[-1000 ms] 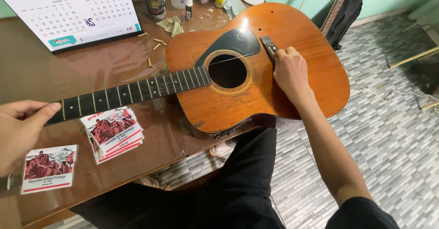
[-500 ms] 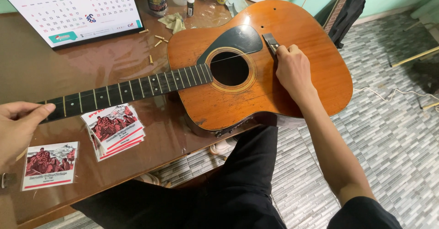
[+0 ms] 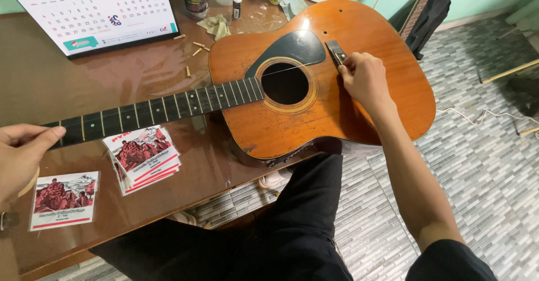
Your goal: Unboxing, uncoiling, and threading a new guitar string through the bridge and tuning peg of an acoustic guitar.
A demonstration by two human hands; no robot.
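An orange-brown acoustic guitar (image 3: 314, 112) lies flat across the brown table (image 3: 112, 84), body to the right, neck (image 3: 157, 110) pointing left. My right hand (image 3: 364, 79) rests on the body at the dark bridge (image 3: 336, 52), fingertips pinched there on the end of a thin string that runs over the sound hole (image 3: 285, 83). My left hand (image 3: 19, 152) is at the far left end of the neck, fingers close together near the nut; whether it holds the string I cannot tell.
A stack of red-and-white string packets (image 3: 145, 157) and a single packet (image 3: 64, 199) lie below the neck. A desk calendar (image 3: 92, 11), bottles, a cloth (image 3: 216, 27) and small bridge pins (image 3: 193, 51) sit at the back. Grey tiled floor lies to the right.
The view has shifted slightly. My right hand stays at the bridge and my left hand stays at the neck's end.
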